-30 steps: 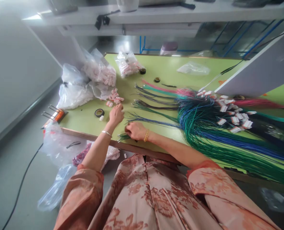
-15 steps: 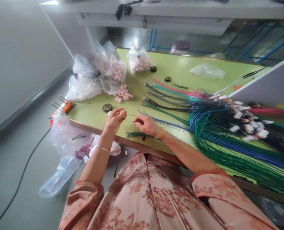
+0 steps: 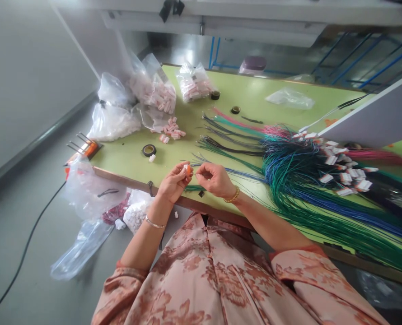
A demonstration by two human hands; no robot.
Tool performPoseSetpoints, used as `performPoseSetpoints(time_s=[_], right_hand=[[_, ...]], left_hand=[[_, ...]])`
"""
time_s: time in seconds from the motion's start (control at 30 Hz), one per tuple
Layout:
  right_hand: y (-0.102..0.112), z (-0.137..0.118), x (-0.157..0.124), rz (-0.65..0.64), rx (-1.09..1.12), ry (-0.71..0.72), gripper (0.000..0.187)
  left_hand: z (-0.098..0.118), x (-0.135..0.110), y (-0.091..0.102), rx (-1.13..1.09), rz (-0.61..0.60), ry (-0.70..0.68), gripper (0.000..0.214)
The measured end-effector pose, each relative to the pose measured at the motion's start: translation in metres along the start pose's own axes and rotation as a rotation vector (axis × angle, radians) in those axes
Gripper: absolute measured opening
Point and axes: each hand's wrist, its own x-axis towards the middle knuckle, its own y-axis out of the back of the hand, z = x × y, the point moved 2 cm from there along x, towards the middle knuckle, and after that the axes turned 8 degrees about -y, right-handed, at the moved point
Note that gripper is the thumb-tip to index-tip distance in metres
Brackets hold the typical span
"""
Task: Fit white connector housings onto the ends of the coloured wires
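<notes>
My left hand is closed on a small white and orange connector, held up above the table's front edge. Close on its right, my right hand pinches a thin wire, whose tip points toward the connector; the wire's colour is hard to make out. A narrow gap shows between the two hands. Under them lie the ends of a green wire bundle on the table. Blue wires run from behind my right hand to the big heap of wires.
Loose connectors lie before plastic bags of connectors. A black tape roll and a white connector piece sit left of my hands. An orange holder with metal prongs stands at the left corner. Finished-looking white connector ends pile up at right.
My left hand has moved right and down, closer to my right hand, and the connector in it now shows. My right hand has shifted slightly right. The whole view has shifted a little.
</notes>
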Motion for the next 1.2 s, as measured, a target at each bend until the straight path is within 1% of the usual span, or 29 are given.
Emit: performPoseSetpoints(time_s=[0.17,0.27,0.37,0.47,0.53,0.57,0.73,0.87,0.97,1.1,1.17,1.2], right_hand=[[0.001,0.003,-0.003,0.024,-0.040,0.006,0.010],[0.003,0.003,-0.005,0.041,-0.110,0.041,0.010],[0.005,-0.001,-0.006,0.060,-0.248,0.134,0.010],[0.004,-0.002,-0.007,0.075,-0.386,0.284,0.009],[0.000,0.002,-0.008,0.081,-0.426,0.353,0.008],[-0.002,0.005,-0.007,0.083,-0.428,0.365,0.008],[-0.007,0.016,-0.007,0.056,-0.388,0.323,0.010],[-0.005,0.015,-0.011,0.008,-0.372,0.300,0.011],[-0.007,0.016,-0.018,0.033,-0.402,0.286,0.010],[-0.014,0.021,-0.028,0.057,-0.501,0.220,0.009],[-0.012,0.021,-0.029,0.033,-0.501,0.181,0.010],[-0.008,0.020,-0.028,-0.001,-0.474,0.161,0.011]], left_hand=[[-0.006,-0.001,-0.002,-0.007,-0.025,0.032,0.021],[-0.007,-0.001,-0.003,-0.005,-0.025,0.031,0.023],[-0.005,-0.003,-0.005,0.008,-0.017,0.016,0.026],[-0.005,-0.006,-0.009,0.043,-0.005,-0.024,0.034],[-0.009,-0.009,-0.011,0.079,0.022,-0.058,0.040],[-0.011,-0.010,-0.012,0.100,0.039,-0.079,0.042],[-0.017,-0.015,-0.014,0.174,0.101,-0.158,0.040],[-0.014,-0.019,-0.016,0.153,0.103,-0.156,0.040],[-0.019,-0.023,-0.017,0.176,0.121,-0.158,0.042],[-0.030,-0.025,-0.017,0.217,0.161,-0.184,0.044],[-0.033,-0.025,-0.017,0.226,0.146,-0.171,0.045],[-0.033,-0.025,-0.017,0.227,0.129,-0.156,0.044]])
